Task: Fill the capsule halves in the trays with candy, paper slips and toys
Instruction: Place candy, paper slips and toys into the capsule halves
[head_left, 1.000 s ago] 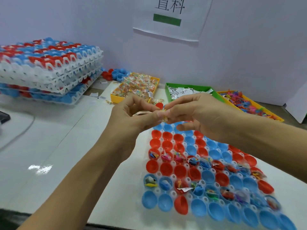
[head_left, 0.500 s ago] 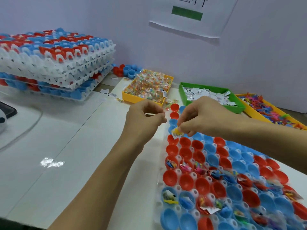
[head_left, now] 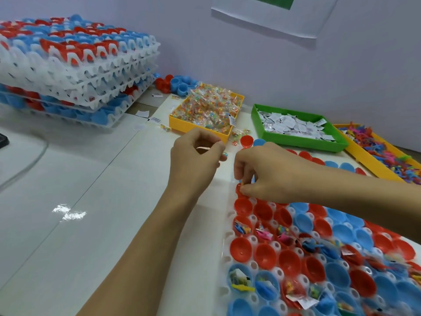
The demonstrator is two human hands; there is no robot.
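Note:
A clear tray [head_left: 225, 242] of red and blue capsule halves fills the lower right; several halves hold candy, slips and toys, others such as a red half [head_left: 241, 249] are bare. My right hand [head_left: 266, 172] hovers over the tray's far left corner, fingertips pinching a small candy packet [head_left: 242, 184] at a red half. My left hand [head_left: 196, 156] stays just left of it above the table, fingers curled round more candy packets. Behind are the yellow candy bin [head_left: 182, 125], the green slip bin [head_left: 303, 140] and the yellow toy bin [head_left: 373, 163].
A stack of filled white capsule trays [head_left: 75, 71] stands at the back left. Loose red and blue halves [head_left: 175, 83] lie by the wall, and two more sit upright near the candy bin. A cable [head_left: 27, 165] crosses the white table at left.
My hands have come apart. The right hand moved down to the tray's far left corner with one candy packet, while the left hand stayed with the rest. The view shifted closer.

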